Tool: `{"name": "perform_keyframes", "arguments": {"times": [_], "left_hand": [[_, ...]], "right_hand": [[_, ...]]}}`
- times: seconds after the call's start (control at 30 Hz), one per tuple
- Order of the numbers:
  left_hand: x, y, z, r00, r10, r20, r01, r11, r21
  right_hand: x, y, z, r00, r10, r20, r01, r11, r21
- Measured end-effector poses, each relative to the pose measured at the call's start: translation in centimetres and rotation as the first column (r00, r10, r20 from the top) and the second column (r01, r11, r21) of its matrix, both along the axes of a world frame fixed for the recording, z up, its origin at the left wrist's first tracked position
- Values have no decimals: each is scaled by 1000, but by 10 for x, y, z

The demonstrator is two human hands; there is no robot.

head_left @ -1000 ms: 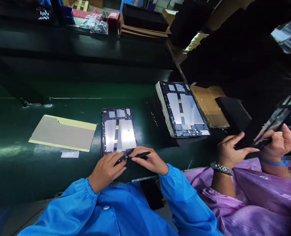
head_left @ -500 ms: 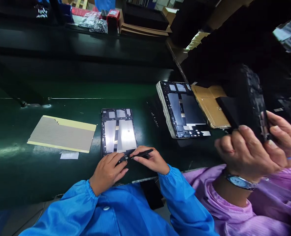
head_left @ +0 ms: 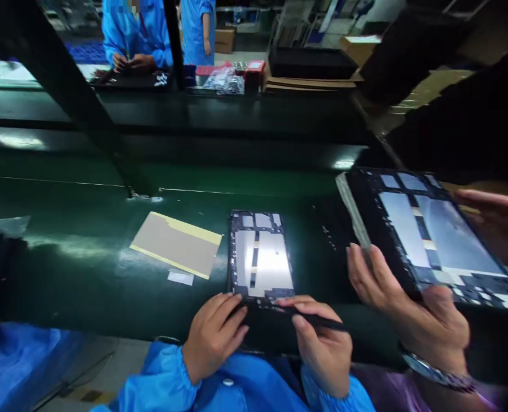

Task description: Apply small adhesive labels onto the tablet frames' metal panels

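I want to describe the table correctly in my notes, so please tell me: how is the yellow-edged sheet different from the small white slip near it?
The yellow-edged sheet is much larger than the white slip. The yellow-edged sheet has a grey-beige middle between two yellow bands, while the white slip looks whitish all over. The yellow-edged sheet has a stepped line along one band; none shows on the white slip. Both lie flat on the green table.

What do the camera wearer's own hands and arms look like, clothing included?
Both the left hand and the right hand are bare: no gloves, and no ring or watch visible. Shiny bright-blue sleeves end in gathered cuffs at the wrists. I see no markings or cables on them.
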State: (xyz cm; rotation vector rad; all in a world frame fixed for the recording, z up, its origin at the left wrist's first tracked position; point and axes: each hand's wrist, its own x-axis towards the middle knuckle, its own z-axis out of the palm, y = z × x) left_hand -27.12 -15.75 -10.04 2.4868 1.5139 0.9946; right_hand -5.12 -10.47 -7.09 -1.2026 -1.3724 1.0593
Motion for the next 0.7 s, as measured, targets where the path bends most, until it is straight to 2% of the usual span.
{"name": "perform_keyframes", "arguments": {"times": [0.03,0.1,0.13,0.2,0.33,0.43,0.5,0.6,0.7], "left_hand": [[-16,-5,1,992,123,22,-123,992,-2],[-48,-7,2,937,349,16,-348,937,-31],[-64,-5,2,907,421,-8,-421,906,-53],[-90,4,0,878,477,-52,-479,871,-110],[-111,17,-4,898,440,2,-429,879,-209],[-106,12,-4,919,361,157,-318,916,-245],[-98,5,-3,906,291,307,-210,940,-270],[-85,-4,-2,802,287,524,-101,930,-354],[-73,-8,-2,607,392,691,-33,882,-471]], "right_hand": [[-16,-4,0,998,47,-36,-45,998,44],[-48,-8,0,982,163,-97,-152,982,112],[-62,-8,1,972,205,-113,-192,974,118],[-83,-3,0,966,231,-121,-221,971,87],[-104,9,-2,968,223,-115,-217,974,61],[-108,12,-3,957,258,-136,-248,965,83],[-108,12,-3,946,285,-153,-273,957,95],[-107,10,-4,928,339,-156,-325,940,104],[-105,9,-5,907,411,-89,-396,907,144]]}}
